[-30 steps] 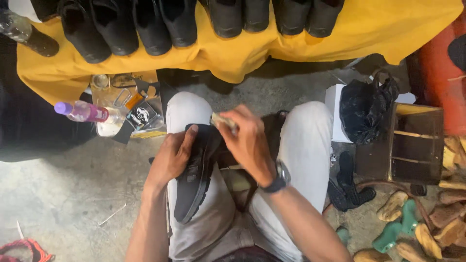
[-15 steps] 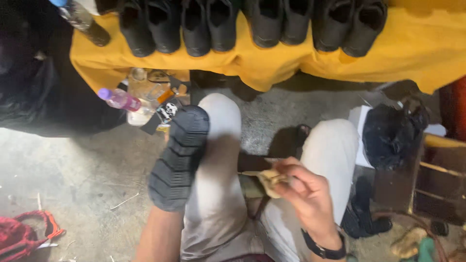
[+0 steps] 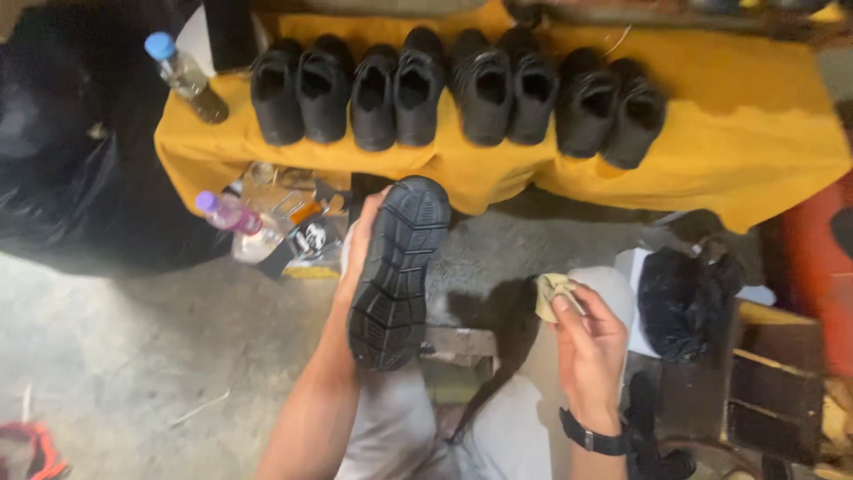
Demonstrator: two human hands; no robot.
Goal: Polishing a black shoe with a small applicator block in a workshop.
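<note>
Firstly, yellow cloth (image 3: 729,151) over a low bench, draped to the floor; the largest item. On it, a row of eight black shoes (image 3: 462,89), toes toward the person, and a clear bottle with blue cap (image 3: 182,76) at the left end.

Next, black bag (image 3: 684,298) on white paper to the right, beside a dark wooden box (image 3: 769,382).

Then the black shoe (image 3: 395,271), held sole-up over the person's left knee. Left hand (image 3: 360,258) wraps its far edge, fingers curled behind; only the thumb side shows. Judged light, with a flexible ribbed sole and soft upper; best taken at the midsole or heel, where it is stiffest.

Clutter below the cloth: a bottle with purple cap (image 3: 227,213) and small tins and packets (image 3: 298,227), near the shoe's toe but apart from it.

Smallest, a folded yellowish rag (image 3: 551,289), pinched between thumb and fingers of the right hand (image 3: 591,342), well apart from the shoe. Soft, limp.
</note>
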